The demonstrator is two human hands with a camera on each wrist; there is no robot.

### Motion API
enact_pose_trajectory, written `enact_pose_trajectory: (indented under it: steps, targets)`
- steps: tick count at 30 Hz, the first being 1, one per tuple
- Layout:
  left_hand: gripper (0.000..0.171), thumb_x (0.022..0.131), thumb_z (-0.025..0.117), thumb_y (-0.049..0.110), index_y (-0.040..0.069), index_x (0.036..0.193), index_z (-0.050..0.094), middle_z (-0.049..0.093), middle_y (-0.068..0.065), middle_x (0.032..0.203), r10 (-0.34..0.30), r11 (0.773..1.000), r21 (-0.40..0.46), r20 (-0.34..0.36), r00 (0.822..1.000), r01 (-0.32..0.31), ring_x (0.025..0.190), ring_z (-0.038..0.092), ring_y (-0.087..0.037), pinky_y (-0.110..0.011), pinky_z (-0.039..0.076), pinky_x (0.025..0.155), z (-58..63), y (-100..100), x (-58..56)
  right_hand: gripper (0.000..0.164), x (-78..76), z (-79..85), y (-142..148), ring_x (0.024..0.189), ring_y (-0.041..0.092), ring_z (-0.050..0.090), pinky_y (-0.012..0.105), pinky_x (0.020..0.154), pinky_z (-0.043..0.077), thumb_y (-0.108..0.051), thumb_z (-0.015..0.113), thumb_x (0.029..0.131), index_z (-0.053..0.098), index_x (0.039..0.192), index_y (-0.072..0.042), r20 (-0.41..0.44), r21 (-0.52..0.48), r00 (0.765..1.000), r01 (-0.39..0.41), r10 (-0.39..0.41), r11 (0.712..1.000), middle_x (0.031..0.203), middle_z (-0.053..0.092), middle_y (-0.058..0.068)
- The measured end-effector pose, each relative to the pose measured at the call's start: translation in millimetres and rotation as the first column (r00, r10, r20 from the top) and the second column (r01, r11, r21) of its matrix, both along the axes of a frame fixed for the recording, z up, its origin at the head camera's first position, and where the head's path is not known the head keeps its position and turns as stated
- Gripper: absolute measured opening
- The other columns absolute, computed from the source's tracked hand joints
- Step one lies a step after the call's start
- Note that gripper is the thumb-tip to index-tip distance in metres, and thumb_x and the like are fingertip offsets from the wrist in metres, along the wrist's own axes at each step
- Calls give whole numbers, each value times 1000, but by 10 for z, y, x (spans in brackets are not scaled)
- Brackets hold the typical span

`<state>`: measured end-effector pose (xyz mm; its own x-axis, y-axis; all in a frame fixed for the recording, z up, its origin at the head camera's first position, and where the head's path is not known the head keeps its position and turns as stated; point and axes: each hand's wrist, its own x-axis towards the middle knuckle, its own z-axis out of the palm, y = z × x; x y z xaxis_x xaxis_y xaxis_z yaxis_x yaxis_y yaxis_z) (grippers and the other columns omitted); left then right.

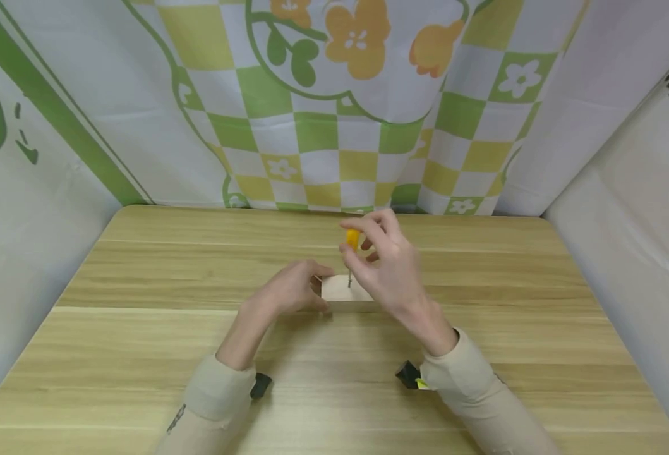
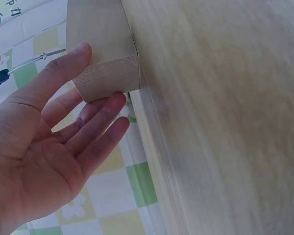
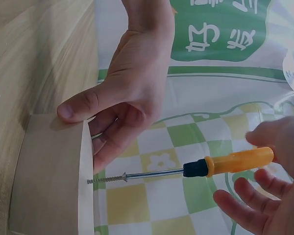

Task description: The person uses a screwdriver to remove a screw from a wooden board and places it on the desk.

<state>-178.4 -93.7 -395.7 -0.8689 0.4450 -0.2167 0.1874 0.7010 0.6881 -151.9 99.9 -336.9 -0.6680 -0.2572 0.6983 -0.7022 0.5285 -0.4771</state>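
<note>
A pale wooden block [image 1: 335,291] lies on the table, its upper face up. My left hand [image 1: 289,287] holds its left end, thumb on the near side and fingers at the far side. A screw [image 3: 108,179] stands upright with its threaded tip at the block's upper face; how deep it sits I cannot tell. The tip of a screwdriver [image 3: 240,161] with an orange-yellow handle, black collar and steel shaft meets the screw's head. Above the block, my right hand [image 1: 393,268] pinches the handle between thumb and forefinger, the other fingers apart from it.
The wood-grain table [image 1: 141,354] ends behind the block at a hanging cloth [image 1: 317,133] with green and yellow checks and flowers. White cloth walls rise on both sides. Small black devices [image 1: 261,385] sit at both wrists, low over the table.
</note>
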Motion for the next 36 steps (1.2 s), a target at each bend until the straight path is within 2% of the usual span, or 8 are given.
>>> enact_pose_trajectory:
  steps: [3,8,11,18,21,26,33,36]
  targets:
    - [64,72,86,11,11,132,65,72,-4,113,1,1000,-5,-1,1000,-1,102,68,-19,-37,53,94,9,-2,-1,27,-10,-12,6,75,17,58,20,58,55,-7,75,86,72,113,-7,-14,5,1000,15,-15,1000,97,54,11]
    - [64,72,86,11,10,132,64,72,-5,113,5,1000,-6,9,1000,-5,102,67,-18,-37,53,94,22,1,4,34,-9,-13,16,76,17,63,19,57,55,6,64,83,70,115,-5,-13,0,1000,15,-15,1000,99,62,10]
    - [63,72,85,11,11,132,64,72,-4,113,1,1000,-5,12,1000,-1,102,67,-18,-37,53,94,23,6,3,37,-3,-14,23,78,17,64,21,58,56,7,60,81,68,115,-3,-9,-7,1000,9,-9,1000,104,65,11]
    - [62,73,85,11,10,132,65,71,-5,115,-8,1000,-10,-8,1000,8,103,68,-19,-38,53,95,24,6,8,24,10,7,34,79,19,63,21,60,57,-5,72,87,72,111,-6,6,-27,1000,-26,26,999,102,58,10]
    - [63,73,86,12,10,133,64,71,-5,118,0,1000,-16,-5,1000,0,104,67,-19,-38,53,96,25,5,12,29,16,9,42,81,18,65,19,62,57,1,71,86,70,115,-4,10,-35,999,-38,38,999,101,61,10]
    - [64,73,85,11,10,133,64,71,-5,116,-1,1000,-2,0,1000,1,103,67,-18,-38,53,95,10,6,10,38,36,-4,70,91,20,65,21,67,58,10,62,82,66,118,-1,23,-69,996,-82,83,994,105,66,11]
    - [64,73,86,12,10,133,63,72,-5,115,-9,1000,18,2,1000,9,104,68,-19,-38,53,95,-18,-8,3,33,40,-4,117,95,23,66,21,72,59,14,58,83,66,113,1,-1,-101,993,-116,116,988,108,67,13]
    - [64,75,86,18,9,134,62,68,-8,124,-38,999,0,-38,999,38,112,65,-23,-41,51,100,-13,-33,21,32,25,-8,135,95,23,65,21,73,58,14,61,83,67,111,2,-25,-114,992,-122,120,986,108,67,13]
